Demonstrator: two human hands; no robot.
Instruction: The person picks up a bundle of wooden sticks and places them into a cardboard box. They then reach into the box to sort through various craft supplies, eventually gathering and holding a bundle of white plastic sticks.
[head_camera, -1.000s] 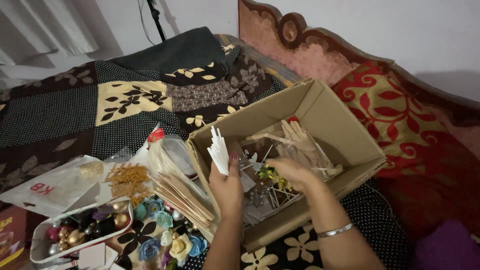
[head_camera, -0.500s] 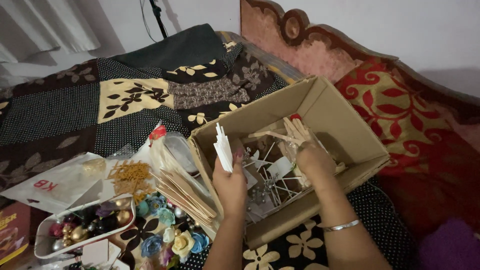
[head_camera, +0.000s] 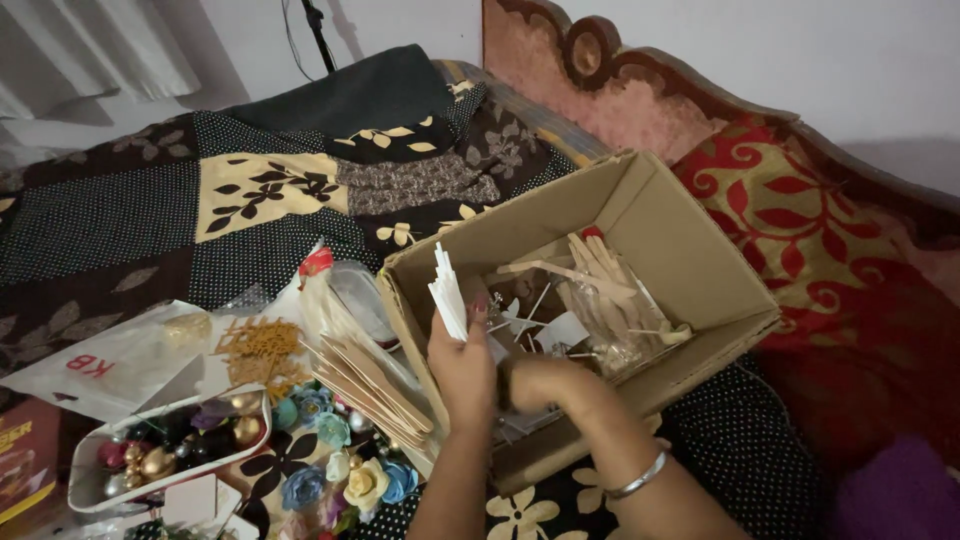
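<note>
White card pieces (head_camera: 446, 292), a thin stack stood on edge, rise from the left hand (head_camera: 463, 362), whose fingers and thumb are pinched round their lower ends; the stack sits over the near-left corner of the cardboard box (head_camera: 690, 255), just inside its wall. The right hand (head_camera: 540, 382) is low in the box beside the left, fingers curled down among the contents; whether it grasps anything I cannot tell, as the fingertips are hidden. A silver bangle (head_camera: 637, 478) circles that wrist.

The box lies open on the patchwork bedspread (head_camera: 260, 190) and holds a clear bag of wooden sticks (head_camera: 610, 285), loose white paper shapes (head_camera: 560, 330) and thin wire stems. Against its left outer wall leans a fan of flat brown sticks (head_camera: 372, 380). Further left, a clear plastic tray (head_camera: 165, 450) holds gold, purple and dark baubles, with paper flowers (head_camera: 340, 470) in blue and cream strewn just beside it. A red patterned cushion (head_camera: 810, 230) lies right of the box.
</note>
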